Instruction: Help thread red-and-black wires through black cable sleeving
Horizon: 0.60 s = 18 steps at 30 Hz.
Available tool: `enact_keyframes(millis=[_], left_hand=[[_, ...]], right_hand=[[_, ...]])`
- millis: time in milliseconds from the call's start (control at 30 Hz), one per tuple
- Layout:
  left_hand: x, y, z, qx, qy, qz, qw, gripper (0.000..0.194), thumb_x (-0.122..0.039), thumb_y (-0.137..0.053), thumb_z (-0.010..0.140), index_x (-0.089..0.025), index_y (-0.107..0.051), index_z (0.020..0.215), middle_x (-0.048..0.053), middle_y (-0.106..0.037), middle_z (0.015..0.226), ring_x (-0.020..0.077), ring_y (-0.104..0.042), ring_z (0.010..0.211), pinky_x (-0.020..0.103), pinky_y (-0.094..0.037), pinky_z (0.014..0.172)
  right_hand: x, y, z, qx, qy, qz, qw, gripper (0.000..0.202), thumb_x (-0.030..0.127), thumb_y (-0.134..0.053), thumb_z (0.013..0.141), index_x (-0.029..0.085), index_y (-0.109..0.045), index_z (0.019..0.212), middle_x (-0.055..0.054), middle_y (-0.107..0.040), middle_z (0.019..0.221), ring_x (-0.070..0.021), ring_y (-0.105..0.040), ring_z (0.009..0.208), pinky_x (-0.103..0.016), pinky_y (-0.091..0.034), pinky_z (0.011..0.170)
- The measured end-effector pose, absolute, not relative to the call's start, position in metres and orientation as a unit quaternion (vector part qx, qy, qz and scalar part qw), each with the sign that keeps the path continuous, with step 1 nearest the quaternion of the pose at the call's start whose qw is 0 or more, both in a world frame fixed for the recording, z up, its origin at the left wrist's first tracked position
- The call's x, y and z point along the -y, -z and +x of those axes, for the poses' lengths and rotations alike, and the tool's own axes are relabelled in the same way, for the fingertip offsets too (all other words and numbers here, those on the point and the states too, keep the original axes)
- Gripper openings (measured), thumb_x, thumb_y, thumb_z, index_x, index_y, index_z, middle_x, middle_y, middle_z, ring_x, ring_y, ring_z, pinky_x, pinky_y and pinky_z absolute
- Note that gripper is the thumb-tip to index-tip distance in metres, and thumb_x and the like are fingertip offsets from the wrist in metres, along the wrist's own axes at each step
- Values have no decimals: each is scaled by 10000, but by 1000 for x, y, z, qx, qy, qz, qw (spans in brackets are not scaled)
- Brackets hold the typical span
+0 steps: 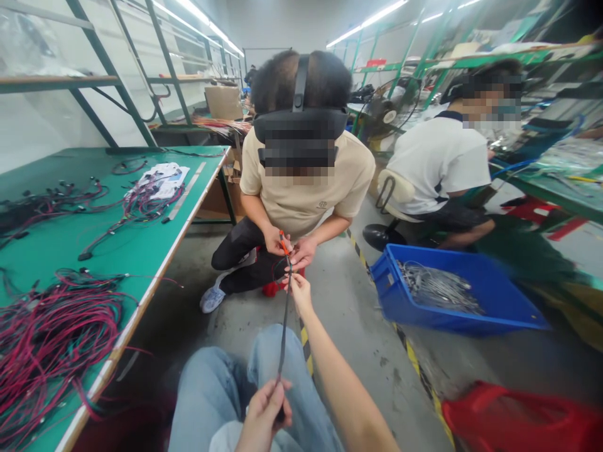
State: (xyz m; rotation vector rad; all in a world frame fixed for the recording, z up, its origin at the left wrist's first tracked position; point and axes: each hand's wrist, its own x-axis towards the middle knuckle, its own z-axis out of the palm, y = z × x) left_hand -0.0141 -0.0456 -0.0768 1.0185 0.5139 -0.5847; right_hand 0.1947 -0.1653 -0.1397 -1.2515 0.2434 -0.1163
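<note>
A long dark cable (pixel 284 333) runs taut from my lap up toward a person seated opposite. My left hand (pixel 267 408) is closed round its near end, low in the view above my jeans. Stretched forward, my right hand (pixel 298 290) pinches the far part of the cable, just below the other person's hands. That person's hands (pixel 301 251) hold orange-handled cutters (pixel 284 242) at the cable's far end. The tool's tip is too small to make out clearly.
At left, a green table (pixel 188 182) bears bundles of red and black wires (pixel 61 333). On the floor at right sits a blue bin (pixel 438 320) with grey cables, near a red container (pixel 518 417). Another person (pixel 438 163) sits behind the bin.
</note>
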Motion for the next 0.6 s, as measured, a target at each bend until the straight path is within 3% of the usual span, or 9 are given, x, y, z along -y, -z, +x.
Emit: enact_keyframes(millis=[267, 433, 600], left_hand=[[51, 75, -13, -224, 271, 480, 804, 501, -550, -701, 521, -128, -598, 770, -36, -540, 478, 72, -466, 452, 201, -309, 494], [49, 73, -10, -212, 268, 502, 795, 523, -573, -681, 529, -125, -590, 783, -37, -537, 479, 71, -463, 462, 196, -293, 489], [49, 71, -9, -210, 266, 506, 793, 525, -581, -671, 538, -123, -587, 781, -38, -534, 483, 67, -456, 461, 196, -294, 492]], right_hand=[[178, 118, 209, -91, 28, -663, 742, 369, 481, -587, 623, 126, -616, 724, -9, -596, 499, -52, -389, 325, -190, -303, 338], [177, 116, 206, -82, 73, -706, 700, 362, 444, -529, 680, 130, -664, 798, -10, -604, 520, -79, -438, 400, -213, -358, 420], [172, 118, 198, -110, 116, -732, 662, 349, 421, -495, 701, 125, -679, 711, -38, -650, 602, -113, -483, 486, -238, -389, 499]])
